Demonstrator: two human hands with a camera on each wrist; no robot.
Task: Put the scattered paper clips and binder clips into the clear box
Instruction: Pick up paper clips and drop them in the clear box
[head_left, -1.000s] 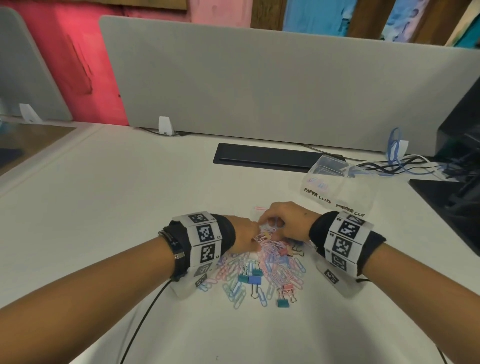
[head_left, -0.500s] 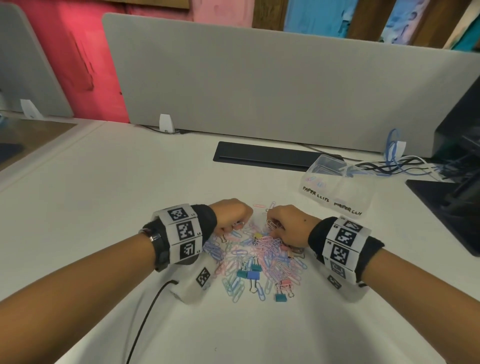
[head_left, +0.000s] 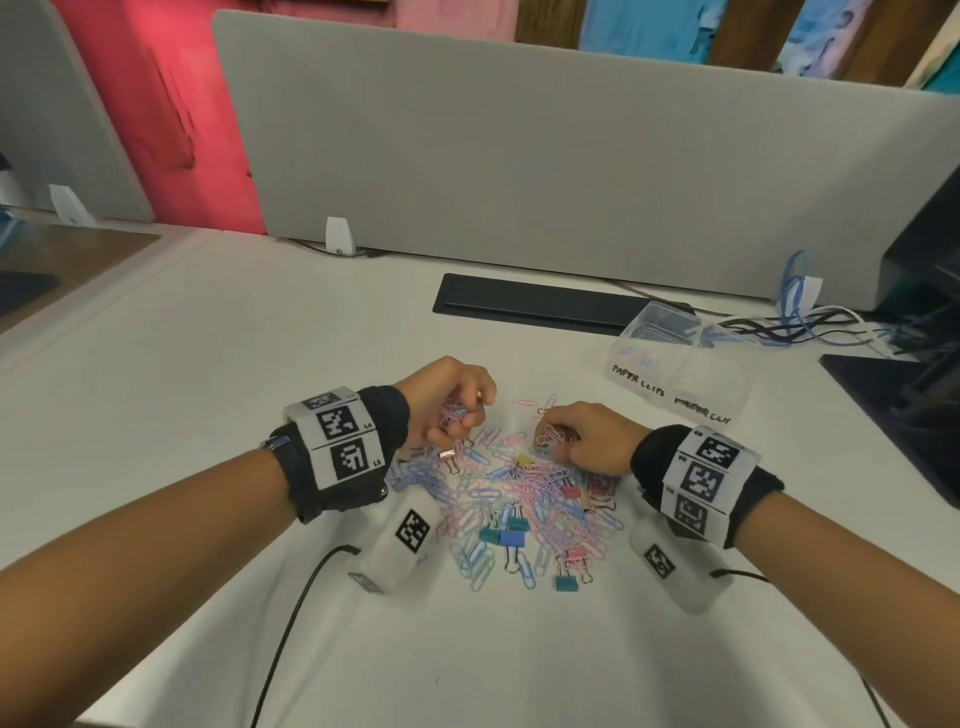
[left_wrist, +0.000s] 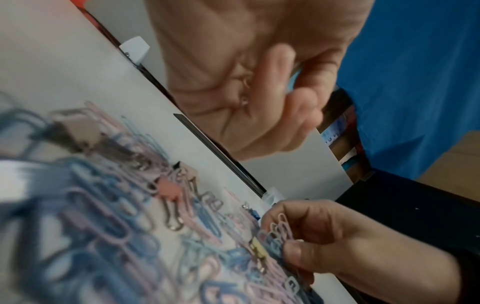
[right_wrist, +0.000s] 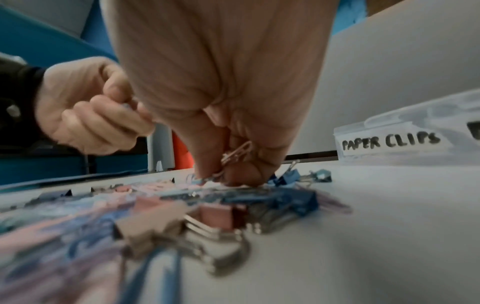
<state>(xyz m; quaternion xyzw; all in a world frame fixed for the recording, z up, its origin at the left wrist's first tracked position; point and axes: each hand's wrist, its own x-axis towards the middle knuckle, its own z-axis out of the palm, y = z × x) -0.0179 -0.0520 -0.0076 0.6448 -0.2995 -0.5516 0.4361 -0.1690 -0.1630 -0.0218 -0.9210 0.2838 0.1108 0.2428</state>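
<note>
A heap of pastel paper clips (head_left: 524, 499) mixed with binder clips (head_left: 511, 535) lies on the white desk (head_left: 208, 415). My left hand (head_left: 452, 405) is lifted just above the heap's far left edge, fingers curled round a bunch of paper clips. My right hand (head_left: 576, 441) rests on the heap's far right side and pinches a bunch of pink paper clips (right_wrist: 236, 154) between thumb and fingers. The clear box (head_left: 680, 364), with compartments labelled "PAPER CLIPS" (right_wrist: 389, 142) and one for binder clips, stands behind and to the right of the heap.
A grey divider panel (head_left: 571, 156) runs along the desk's back. A black cable slot (head_left: 535, 304) lies in front of it. Tangled cables (head_left: 810, 327) and a black monitor base (head_left: 898, 410) sit at the right. A black wire (head_left: 291, 623) trails from my left wrist.
My hands have drawn apart. The left hand has risen off the heap with clips in it and moved left; the right hand has stayed low on the heap with its own bunch.
</note>
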